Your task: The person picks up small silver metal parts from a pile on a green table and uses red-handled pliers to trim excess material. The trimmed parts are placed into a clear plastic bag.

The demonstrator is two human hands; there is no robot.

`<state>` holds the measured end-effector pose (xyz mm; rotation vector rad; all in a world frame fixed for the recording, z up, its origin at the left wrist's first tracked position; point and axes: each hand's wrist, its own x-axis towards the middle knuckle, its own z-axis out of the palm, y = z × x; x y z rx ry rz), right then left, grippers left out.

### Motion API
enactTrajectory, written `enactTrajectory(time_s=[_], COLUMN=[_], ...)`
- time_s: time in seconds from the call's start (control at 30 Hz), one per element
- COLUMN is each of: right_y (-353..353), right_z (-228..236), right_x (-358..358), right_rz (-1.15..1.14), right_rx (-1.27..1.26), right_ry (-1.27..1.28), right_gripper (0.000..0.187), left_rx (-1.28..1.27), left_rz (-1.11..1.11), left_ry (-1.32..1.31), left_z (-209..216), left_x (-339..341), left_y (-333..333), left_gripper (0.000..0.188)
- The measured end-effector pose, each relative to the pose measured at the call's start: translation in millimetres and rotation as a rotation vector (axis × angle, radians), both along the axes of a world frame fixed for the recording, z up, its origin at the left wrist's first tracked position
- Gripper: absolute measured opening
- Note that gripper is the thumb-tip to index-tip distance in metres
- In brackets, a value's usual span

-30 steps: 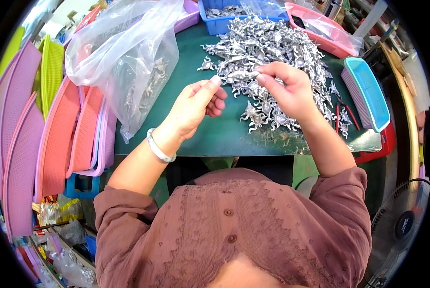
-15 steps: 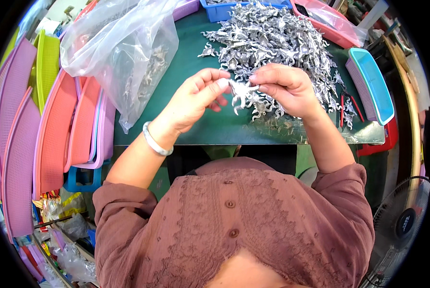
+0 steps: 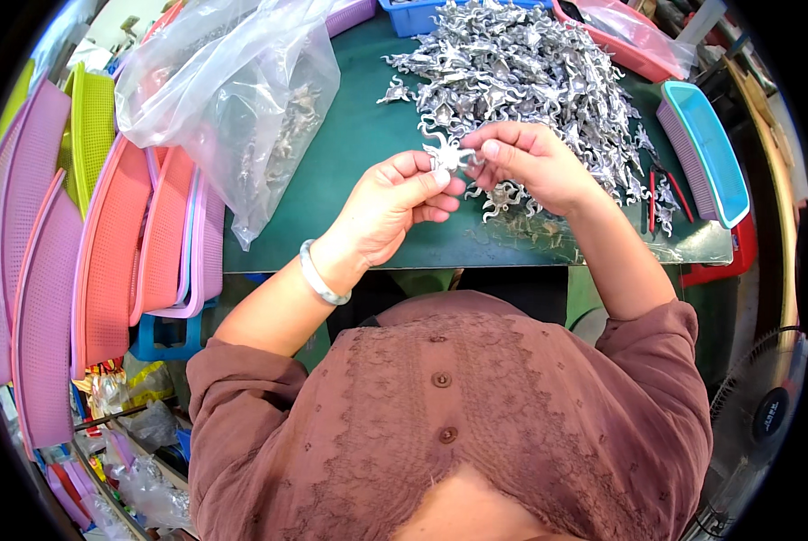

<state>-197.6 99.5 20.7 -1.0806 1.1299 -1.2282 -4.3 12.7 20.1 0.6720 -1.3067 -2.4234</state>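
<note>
A small silver metal casting [image 3: 449,155] with curly, tentacle-like arms is held up over the near part of the green table. My left hand [image 3: 388,206] pinches its lower left side between thumb and fingers. On the other side, my right hand [image 3: 537,171] has thumb and fingertips closed at one of its right-hand arms. The fingertips hide part of the piece. Just beyond my hands rises a large heap of similar silver castings [image 3: 521,77]. A few loose ones lie below my right hand. Red-handled pliers [image 3: 677,197] rest on the table to the right.
At the left of the table [image 3: 350,99] lies a clear plastic bag [image 3: 233,99] with castings inside. Nested coloured plastic baskets [image 3: 115,261] stand farther left. A turquoise basket [image 3: 711,153] sits at the right edge, a blue tray [image 3: 413,20] and pink tray [image 3: 634,59] behind. A fan [image 3: 756,424] stands lower right.
The casting has turned, with a curly arm now pointing up instead of hanging down. My left hand has shifted right and slightly down, while my right fingers are more curled.
</note>
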Motion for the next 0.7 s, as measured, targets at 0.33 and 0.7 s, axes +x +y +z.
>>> enactTrajectory(time_s=[0.33, 0.7], right_y=[3, 9], right_z=[-8, -8], right_x=[7, 9], right_rz=[-0.100, -0.075], right_rx=[-0.034, -0.064], right_ry=[-0.120, -0.079], right_gripper=[0.017, 0.020], left_rx=[-0.043, -0.027], left_rz=[0.020, 0.054], left_ry=[-0.010, 0.030], left_z=[-3, -6], left_x=[0, 3], left_y=[4, -2], left_gripper=[0.019, 0.015])
